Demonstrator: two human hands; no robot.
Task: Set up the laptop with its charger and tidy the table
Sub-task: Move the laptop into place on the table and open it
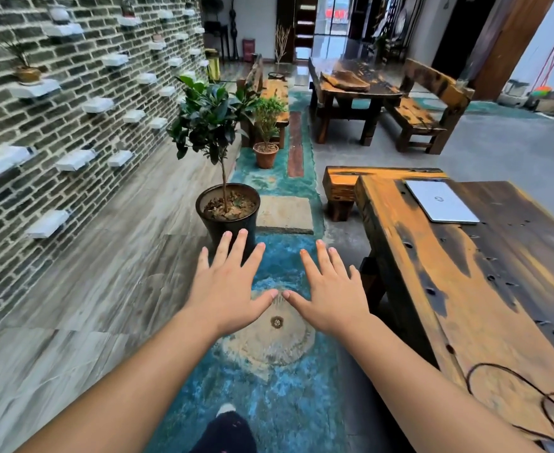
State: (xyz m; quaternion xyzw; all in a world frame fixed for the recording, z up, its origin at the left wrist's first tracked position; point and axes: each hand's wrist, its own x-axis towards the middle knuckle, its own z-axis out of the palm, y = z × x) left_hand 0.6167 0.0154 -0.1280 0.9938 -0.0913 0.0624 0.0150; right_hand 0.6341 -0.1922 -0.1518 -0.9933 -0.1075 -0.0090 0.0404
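A closed silver laptop point(440, 201) lies flat on the far part of a long rustic wooden table point(458, 289) at the right. A black charger cable point(530, 393) loops over the table's near end, at the lower right. My left hand point(228, 284) and my right hand point(329, 289) are stretched out palms down over the floor, left of the table, fingers spread, thumbs almost touching. Neither hand holds anything. Both are well apart from the laptop and the cable.
A large potted tree point(225, 210) stands on the floor just beyond my left hand, a smaller potted plant point(266, 148) behind it. A brick wall with small shelves runs along the left. A wooden stool point(339, 191) sits at the table's far end; another table and bench point(426, 112) stand farther back.
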